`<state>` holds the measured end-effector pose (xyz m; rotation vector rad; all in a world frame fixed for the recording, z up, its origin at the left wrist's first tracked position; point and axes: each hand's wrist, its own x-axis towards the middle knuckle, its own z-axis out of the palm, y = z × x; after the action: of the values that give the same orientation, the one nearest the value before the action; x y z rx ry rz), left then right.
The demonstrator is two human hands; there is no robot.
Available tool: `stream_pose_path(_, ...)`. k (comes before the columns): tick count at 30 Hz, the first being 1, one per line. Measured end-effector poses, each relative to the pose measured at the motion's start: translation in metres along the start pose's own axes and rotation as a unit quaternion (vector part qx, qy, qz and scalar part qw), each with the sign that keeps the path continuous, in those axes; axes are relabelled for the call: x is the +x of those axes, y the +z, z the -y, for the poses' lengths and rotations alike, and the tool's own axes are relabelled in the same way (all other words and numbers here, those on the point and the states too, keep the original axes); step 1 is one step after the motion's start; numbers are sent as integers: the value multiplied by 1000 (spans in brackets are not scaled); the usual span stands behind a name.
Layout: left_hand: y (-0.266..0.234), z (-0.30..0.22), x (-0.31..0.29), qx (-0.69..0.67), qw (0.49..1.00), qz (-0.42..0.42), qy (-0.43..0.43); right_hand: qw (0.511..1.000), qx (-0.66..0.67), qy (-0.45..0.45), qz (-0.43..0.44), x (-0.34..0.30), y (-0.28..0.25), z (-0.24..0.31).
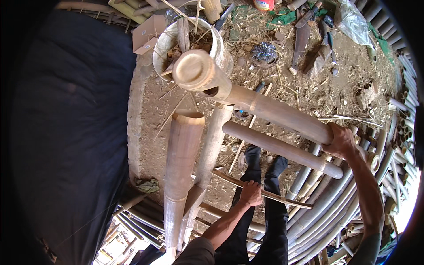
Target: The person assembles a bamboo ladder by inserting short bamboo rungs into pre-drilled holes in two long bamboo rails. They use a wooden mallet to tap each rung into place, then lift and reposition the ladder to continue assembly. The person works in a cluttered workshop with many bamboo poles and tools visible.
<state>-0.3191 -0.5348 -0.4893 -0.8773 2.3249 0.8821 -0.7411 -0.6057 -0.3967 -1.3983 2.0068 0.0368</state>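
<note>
Bamboo work, in hand above chip-strewn ground (287,104). Held in the right hand (342,140), fingers wrapped closed around the lower-right end: a thick bamboo tube (278,115), slanting up to the left, closed end overlapping the bucket (225,57) in this view; contact with the bucket, impossible to tell. Gripped in the left hand (251,194), fingers folded firmly around it: a thin bamboo strip (285,200), extending to both sides of the fist and well apart from the thick tube. Done, judging by visible cuts: both ends of the held tube apparently trimmed, and a dark hole (211,92) opened near the closed end. Likewise cut across at the top: a standing brown tube (183,152) and, just beside it, a pale tube (214,137). Lying below the held tube: a smooth tube (282,148), seemingly trimmed. Not evident: any finished joint. Probable stage: past rough cutting, short of assembly; exact remaining steps, impossible to tell.
</note>
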Motion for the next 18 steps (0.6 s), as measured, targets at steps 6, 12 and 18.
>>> stream_pose_path(6, 18, 4, 9, 24, 1000, 0, 7, 997, -8, -50, -66, -6, 2, -7)
stream_pose_path(12, 2, 0, 8, 29, 998, 50, 8, 999, -30, -33, 3, -4, -1, 8)
stream_pose_path(18, -5, 8, 19, 8, 994, 105, -20, 999, -40, -33, 10, -2, -8, 14)
